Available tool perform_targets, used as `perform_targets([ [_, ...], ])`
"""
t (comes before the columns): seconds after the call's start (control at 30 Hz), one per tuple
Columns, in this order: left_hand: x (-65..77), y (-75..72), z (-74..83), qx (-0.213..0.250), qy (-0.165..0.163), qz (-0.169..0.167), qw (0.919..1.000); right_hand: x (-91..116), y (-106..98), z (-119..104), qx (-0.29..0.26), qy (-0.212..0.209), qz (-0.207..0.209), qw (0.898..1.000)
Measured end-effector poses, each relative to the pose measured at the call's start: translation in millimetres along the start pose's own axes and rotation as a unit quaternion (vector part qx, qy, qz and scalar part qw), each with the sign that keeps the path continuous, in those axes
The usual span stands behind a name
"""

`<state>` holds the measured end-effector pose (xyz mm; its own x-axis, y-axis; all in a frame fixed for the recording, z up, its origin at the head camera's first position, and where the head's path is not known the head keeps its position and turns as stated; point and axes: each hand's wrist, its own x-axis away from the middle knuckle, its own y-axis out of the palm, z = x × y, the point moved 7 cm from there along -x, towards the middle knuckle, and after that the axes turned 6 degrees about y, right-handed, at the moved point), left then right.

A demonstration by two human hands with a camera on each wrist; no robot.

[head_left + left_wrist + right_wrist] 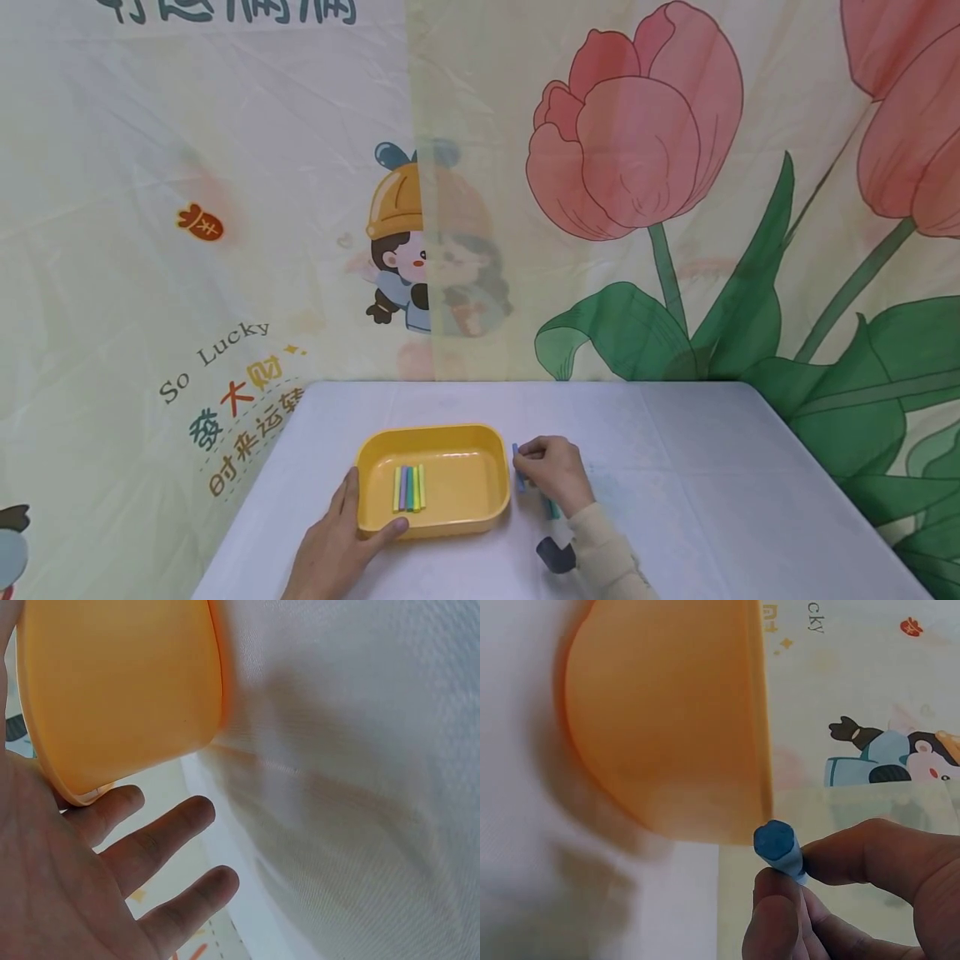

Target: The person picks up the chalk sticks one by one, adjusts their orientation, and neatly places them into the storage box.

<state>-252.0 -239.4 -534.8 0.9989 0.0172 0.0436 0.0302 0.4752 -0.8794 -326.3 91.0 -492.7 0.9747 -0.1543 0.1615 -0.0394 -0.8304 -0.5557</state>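
Note:
A yellow plastic tray (465,527) stands on the white-covered table, with several coloured chalk sticks (409,489) side by side in its left half. My left hand (336,533) rests at the near left corner, thumb over the front rim and fingers along the left side. In the left wrist view its fingers (161,844) are straight and spread beside the tray wall. Just outside the tray's right side, my right hand (553,471) pinches a blue chalk stick (774,841) between thumb and fingers. The stick stands out past the fingertips, its end facing the right wrist camera.
A dark rounded piece (557,554) shows beside the right wrist, with a teal strip (552,507) above it, partly hidden by the hand. White table surface (690,492) extends to the right. Behind the table hangs a printed cloth (480,250) with tulips and a cartoon figure.

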Motion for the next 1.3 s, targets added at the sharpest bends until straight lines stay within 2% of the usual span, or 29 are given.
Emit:
perform_targets([
  [0.23, 0.5, -0.5, -0.9, 0.003, 0.003, 0.003, 1.0000, 0, 9, -12, -0.010, 0.001, -0.011, 1.000],
  [0.77, 0.1, -2.1, 0.1, 0.001, 0.007, 0.005, 1.0000, 2, 37, -43, -0.068, -0.040, -0.037, 0.996],
  [1.1, 0.0, -1.4, -0.6, 0.005, -0.001, -0.004, 1.0000, -1, 61, -60, -0.120, -0.041, -0.076, 0.989],
  [1.3, -1.3, 0.2, -1.5, 0.007, -0.009, -0.008, 0.9999, -3, 79, -64, -0.149, -0.025, -0.075, 0.986],
])
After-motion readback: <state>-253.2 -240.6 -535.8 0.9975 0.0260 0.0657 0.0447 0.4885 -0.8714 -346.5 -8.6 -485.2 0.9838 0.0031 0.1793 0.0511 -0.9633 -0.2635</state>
